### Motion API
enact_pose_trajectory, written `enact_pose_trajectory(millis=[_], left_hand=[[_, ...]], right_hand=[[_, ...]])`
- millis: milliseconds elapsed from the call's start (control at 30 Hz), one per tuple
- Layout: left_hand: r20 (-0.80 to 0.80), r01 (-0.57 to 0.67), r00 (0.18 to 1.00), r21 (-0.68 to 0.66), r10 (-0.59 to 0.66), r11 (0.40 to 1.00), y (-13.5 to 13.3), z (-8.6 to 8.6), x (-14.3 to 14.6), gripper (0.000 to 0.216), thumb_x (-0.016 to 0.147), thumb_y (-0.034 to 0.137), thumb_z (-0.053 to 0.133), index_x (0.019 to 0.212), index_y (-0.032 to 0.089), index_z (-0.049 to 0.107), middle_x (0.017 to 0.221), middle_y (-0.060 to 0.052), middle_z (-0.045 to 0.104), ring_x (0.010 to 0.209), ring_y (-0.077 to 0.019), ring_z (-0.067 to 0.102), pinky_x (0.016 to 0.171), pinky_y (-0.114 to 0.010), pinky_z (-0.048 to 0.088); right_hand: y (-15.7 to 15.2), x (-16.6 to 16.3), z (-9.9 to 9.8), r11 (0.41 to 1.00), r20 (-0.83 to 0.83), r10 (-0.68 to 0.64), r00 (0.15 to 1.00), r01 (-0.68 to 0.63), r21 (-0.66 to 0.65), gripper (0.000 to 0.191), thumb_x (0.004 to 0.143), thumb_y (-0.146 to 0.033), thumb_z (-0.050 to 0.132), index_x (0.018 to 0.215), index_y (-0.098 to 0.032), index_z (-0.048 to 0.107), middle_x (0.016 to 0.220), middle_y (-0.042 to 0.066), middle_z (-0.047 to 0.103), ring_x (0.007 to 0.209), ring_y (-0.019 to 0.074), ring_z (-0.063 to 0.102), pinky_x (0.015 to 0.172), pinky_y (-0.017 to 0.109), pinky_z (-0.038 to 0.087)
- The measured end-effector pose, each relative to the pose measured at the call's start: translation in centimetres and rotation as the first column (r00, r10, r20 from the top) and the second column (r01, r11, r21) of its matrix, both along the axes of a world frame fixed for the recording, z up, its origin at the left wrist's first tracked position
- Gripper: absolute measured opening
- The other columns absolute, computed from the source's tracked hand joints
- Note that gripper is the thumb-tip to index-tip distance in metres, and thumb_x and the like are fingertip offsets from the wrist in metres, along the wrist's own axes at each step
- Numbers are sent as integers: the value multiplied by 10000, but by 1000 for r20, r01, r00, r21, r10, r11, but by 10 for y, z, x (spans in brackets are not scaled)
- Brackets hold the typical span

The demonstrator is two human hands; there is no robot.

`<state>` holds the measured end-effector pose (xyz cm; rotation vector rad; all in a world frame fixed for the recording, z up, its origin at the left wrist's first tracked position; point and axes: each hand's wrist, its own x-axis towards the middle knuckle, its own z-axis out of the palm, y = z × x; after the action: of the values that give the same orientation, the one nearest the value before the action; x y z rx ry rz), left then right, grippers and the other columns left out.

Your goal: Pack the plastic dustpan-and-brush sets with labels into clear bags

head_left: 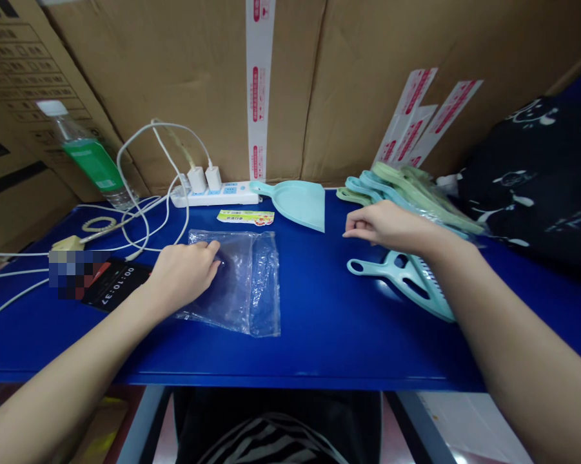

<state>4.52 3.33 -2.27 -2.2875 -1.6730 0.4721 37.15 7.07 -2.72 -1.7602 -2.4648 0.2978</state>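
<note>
My left hand (184, 274) rests on the left part of a clear plastic bag (251, 283), fingers curled and closed on its film. The bag lies flat on the blue table. My right hand (374, 225) is above the table with its fingers bent together, and nothing shows in them. Just below it lies a light-blue hand brush (401, 277), its bristle side partly hidden by my right forearm. A matching light-blue dustpan (297, 201) lies to the left of my right hand, near the back. Behind the bag is a yellow-green printed label card (246, 217).
Several green and blue dustpans and brushes (406, 187) are piled at the back right beside a black printed cloth (536, 187). A white power strip (242, 193) with cables, a bottle (91, 161) and a phone (116, 283) occupy the left. Cardboard (188, 77) stands behind the table (314, 348).
</note>
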Motion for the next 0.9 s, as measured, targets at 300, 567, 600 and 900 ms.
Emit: enact_pose_trajectory(millis=[300,567,600,900], left_hand=[[4,4,1000,-2,-4,1000,0,1,0,359,972,275,373,1207,139,609,1055,-137,734,908,-358,713,695,-421,550],[4,21,1000,-10,-21,1000,-1,1,-1,367,971,271,346,1198,137,602,1075,-133,730,907,-355,712,675,-392,527],[0,18,1000,-9,-18,1000,-1,1,0,369,972,273,343,1197,137,601,1073,-134,730,906,-355,712,671,-388,523],[-22,-2,1000,-22,2,1000,-1,3,2,374,974,264,330,1215,140,587,1096,-131,726,918,-356,708,665,-377,511]], right_hand=[[-16,-12,17,960,-56,-60,997,42,-278,412,760,-625,542,691,-226,622,652,46,674,599,192,611,556,319,449],[-19,4,17,913,-135,148,980,-187,-362,399,643,-642,677,770,-264,677,756,57,697,695,239,647,572,354,513],[-19,4,16,904,-132,153,979,-193,-383,383,659,-640,668,730,-264,663,715,49,683,651,226,633,543,346,501],[-23,-20,15,925,-128,143,981,-179,-335,277,717,-511,603,693,-236,588,652,40,634,600,196,591,554,335,471]])
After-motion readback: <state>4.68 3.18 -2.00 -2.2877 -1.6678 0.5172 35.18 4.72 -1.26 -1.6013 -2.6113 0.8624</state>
